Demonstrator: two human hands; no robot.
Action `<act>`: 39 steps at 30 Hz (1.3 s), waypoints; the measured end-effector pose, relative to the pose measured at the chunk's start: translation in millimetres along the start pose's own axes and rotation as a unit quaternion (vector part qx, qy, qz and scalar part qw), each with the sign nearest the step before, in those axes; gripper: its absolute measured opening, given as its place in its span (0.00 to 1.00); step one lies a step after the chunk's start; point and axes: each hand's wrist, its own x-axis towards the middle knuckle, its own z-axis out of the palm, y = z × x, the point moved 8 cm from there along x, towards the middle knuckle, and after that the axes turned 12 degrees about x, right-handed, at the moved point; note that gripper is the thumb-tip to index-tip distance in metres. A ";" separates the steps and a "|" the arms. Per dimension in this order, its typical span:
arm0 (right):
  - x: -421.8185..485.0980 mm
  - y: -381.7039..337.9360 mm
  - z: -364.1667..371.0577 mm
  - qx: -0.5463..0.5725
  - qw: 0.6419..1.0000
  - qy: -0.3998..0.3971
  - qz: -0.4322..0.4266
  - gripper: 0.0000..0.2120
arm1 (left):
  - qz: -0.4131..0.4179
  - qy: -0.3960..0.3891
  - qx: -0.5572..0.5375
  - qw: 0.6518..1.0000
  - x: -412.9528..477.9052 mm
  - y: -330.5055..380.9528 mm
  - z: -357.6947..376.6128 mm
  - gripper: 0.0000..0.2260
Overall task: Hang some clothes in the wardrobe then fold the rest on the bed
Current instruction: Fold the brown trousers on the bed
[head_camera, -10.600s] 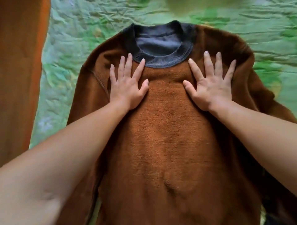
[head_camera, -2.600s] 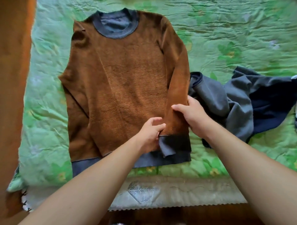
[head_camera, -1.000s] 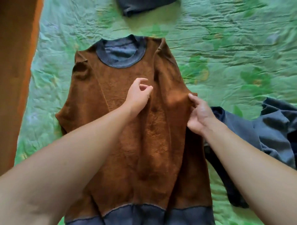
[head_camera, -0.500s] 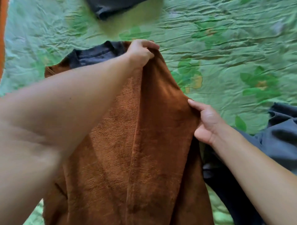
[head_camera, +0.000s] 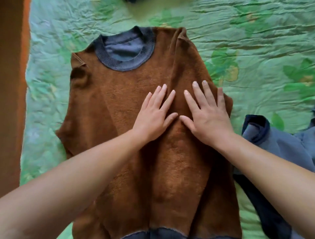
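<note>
A brown fleece sweater (head_camera: 119,105) with a dark grey ribbed collar (head_camera: 125,64) and grey hem lies front up on the bed. Both sleeves are folded in over its body, the right one running down the middle. My left hand (head_camera: 154,116) lies flat on the chest with its fingers spread. My right hand (head_camera: 207,113) lies flat beside it on the folded right sleeve, thumbs almost touching. Neither hand grips the cloth.
A green leaf-print bedspread (head_camera: 255,51) covers the bed. A crumpled blue-grey garment (head_camera: 279,148) lies right of the sweater, touching its edge. Another dark garment (head_camera: 131,1) peeks in at the top edge. A brown wooden panel (head_camera: 12,85) runs down the left.
My left hand let go of the right shoulder near the collar and came down. Both hands now press flat and open on the sweater's chest. The right side lies folded in.
</note>
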 end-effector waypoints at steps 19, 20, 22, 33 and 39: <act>-198.3 -102.7 95.0 -0.093 0.981 -0.156 -0.066 0.40 | -0.104 -0.138 0.100 0.980 -333.4 -7.6 55.0 0.34; -203.2 -102.7 96.5 -0.097 0.982 -0.153 -0.054 0.40 | -0.105 -0.141 0.102 0.979 -343.9 -4.8 61.4 0.33; -213.4 -112.2 96.7 -0.094 0.982 -0.153 -0.053 0.39 | -0.131 -0.138 0.095 0.977 -350.8 0.7 64.6 0.33; -317.5 -113.2 93.2 -0.101 0.958 -0.217 -0.161 0.41 | -0.004 -0.183 0.099 0.978 -415.2 26.5 60.4 0.41; -300.8 -117.5 76.4 -0.114 0.958 -0.157 -0.210 0.22 | 0.050 -0.075 0.093 0.992 -397.8 26.2 34.6 0.27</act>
